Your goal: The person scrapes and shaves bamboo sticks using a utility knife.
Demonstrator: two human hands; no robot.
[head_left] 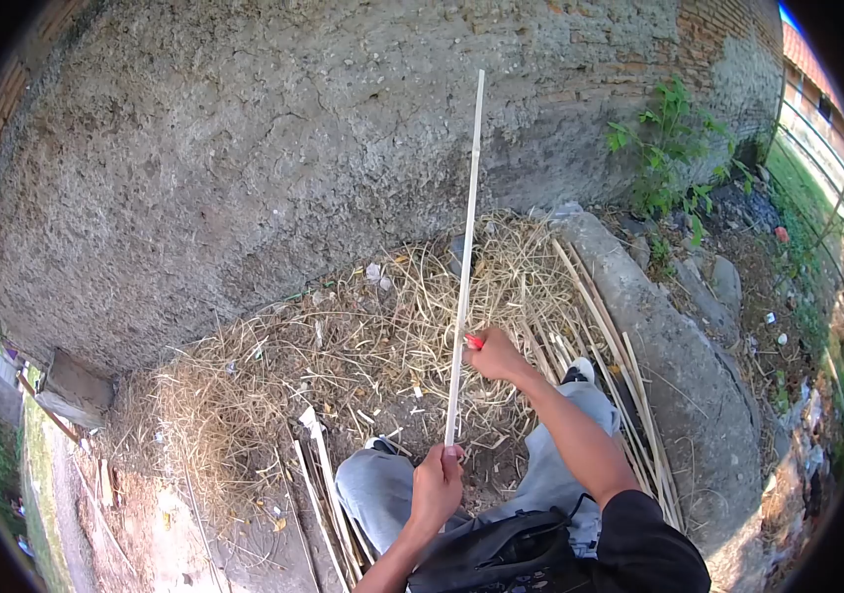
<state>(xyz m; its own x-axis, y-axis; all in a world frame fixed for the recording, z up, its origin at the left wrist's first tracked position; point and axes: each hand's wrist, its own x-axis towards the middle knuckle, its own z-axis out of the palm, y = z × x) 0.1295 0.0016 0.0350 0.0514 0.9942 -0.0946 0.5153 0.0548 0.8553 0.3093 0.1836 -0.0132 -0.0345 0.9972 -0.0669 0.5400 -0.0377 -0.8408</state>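
A long pale bamboo strip [470,212] rises away from me, its far end standing out against the wall. My left hand [438,484] is closed around its near end, close to my lap. Farther up the strip, my right hand [491,355] is closed on a red-handled tool [474,342] held against the strip's right side. The tool's blade is hidden or too small to make out, so its kind is unclear.
Curly bamboo shavings [343,341] cover the ground ahead. More strips lie by my left leg [323,474] and right leg [629,395]. A rough plastered wall [293,148] stands in front. A long stone slab [679,385] and a green plant [669,148] are on the right.
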